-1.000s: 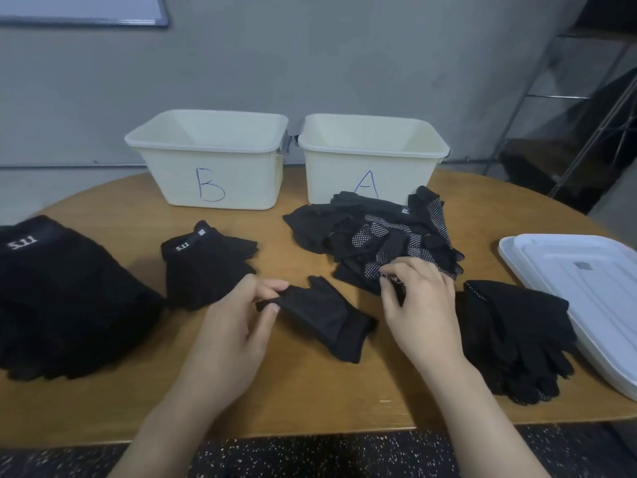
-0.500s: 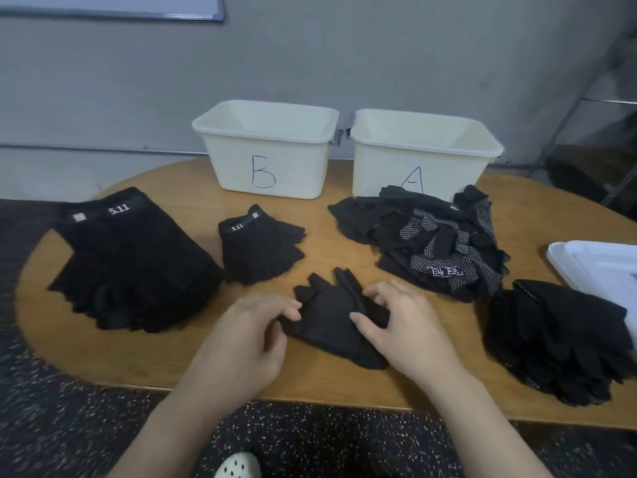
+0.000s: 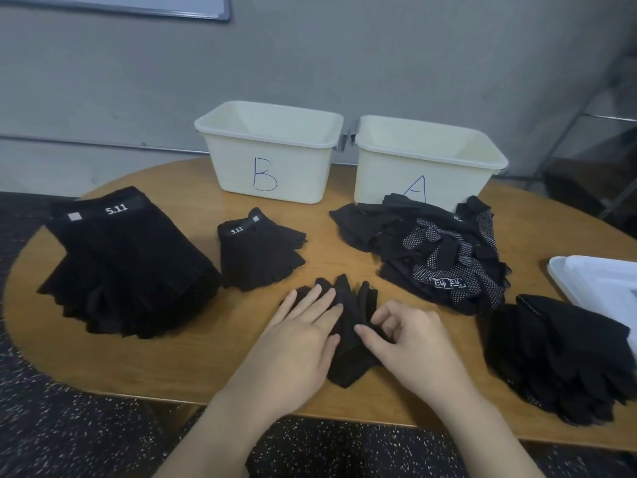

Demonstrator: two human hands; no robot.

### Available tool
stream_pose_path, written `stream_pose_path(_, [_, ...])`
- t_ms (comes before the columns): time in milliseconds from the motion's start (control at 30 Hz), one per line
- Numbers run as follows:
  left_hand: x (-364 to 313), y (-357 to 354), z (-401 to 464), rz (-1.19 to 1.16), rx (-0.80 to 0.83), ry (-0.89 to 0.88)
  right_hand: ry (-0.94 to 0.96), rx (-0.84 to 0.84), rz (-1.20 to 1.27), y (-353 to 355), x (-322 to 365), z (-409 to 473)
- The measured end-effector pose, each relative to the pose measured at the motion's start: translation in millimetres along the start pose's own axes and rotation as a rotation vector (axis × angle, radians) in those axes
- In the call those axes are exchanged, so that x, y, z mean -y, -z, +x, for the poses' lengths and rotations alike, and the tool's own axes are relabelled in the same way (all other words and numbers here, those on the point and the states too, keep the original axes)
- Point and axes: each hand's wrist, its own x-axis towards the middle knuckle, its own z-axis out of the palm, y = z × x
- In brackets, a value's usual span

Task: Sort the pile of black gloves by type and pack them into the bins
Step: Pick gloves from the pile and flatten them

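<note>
Where the oval wooden table [image 3: 172,360] meets its near edge, a single black fabric glove [image 3: 348,326] lies flat between my two hands, its short finger stubs pointing away from me and its cuff toward me. Its cloth is soft, matte and slightly creased.

My left hand [image 3: 296,336] rests palm-down on the glove's left half, fingers straight and slightly spread, pressing the fabric. My right hand [image 3: 406,339] lies on the right half; its thumb and curled fingers pinch a fold of the cloth.

Two cream rectangular plastic bins stand side by side at the far edge: the bin marked B [image 3: 269,150] on the left, the bin marked A [image 3: 427,163] on the right. Both have smooth walls and rolled rims.

A loose heap of black gloves with white grip dots [image 3: 437,257] lies in front of bin A. A thick stack of black knit fingerless gloves labelled 5.11 [image 3: 120,263] occupies the left end, with a smaller stack of the same type [image 3: 258,253] just beside it. A pile of plain black full-finger gloves [image 3: 558,357] sits at the right, near a white flat plastic lid [image 3: 599,284].
</note>
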Motion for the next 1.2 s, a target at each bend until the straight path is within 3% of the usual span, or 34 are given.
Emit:
stream_pose_path(133, [8.8, 0.4, 8.7, 0.018, -0.018, -0.024, 0.005, 0.041, 0.079, 6.0, -4.5, -2.3])
stream_pose_path(200, [10.5, 0.4, 9.2, 0.019, -0.045, -0.016, 0.034, -0.024, 0.055, 9.3, -8.3, -0.1])
stream_pose_path(333, [4.2, 4.0, 7.5, -0.078, -0.083, -0.03, 0.054, -0.24, -0.229, 14.6, -24.3, 13.3])
stream_pose_path(433, [-5.4, 8.9, 5.6, -0.113, -0.038, -0.072, 0.005, -0.256, -0.328, 11.9, -34.6, 23.8])
stream_pose_path(567, [-5.0, 6.7, 4.4, -0.014, -0.019, -0.022, -0.005, -0.259, -0.391, 9.0, -34.6, 33.8])
stream_pose_path(833, [-8.4, 8.3, 0.8, 0.192, -0.163, 0.15, 0.029, -0.286, -0.324, 11.3, -39.7, 41.3])
stream_pose_path(933, [-15.8, 9.4, 1.0, 0.135, -0.215, 0.052, 0.064, -0.297, -0.285, 13.1, -41.9, 40.5])
stream_pose_path(1067, [-14.5, -2.9, -0.9, 0.06, -0.098, -0.216, 0.066, -0.254, -0.289, 17.4, -42.6, 35.4])
stream_pose_path(1200, [-12.4, -8.7, 0.8, 0.126, -0.096, -0.109, 0.039, -0.242, -0.264, 18.9, -43.7, 31.0])
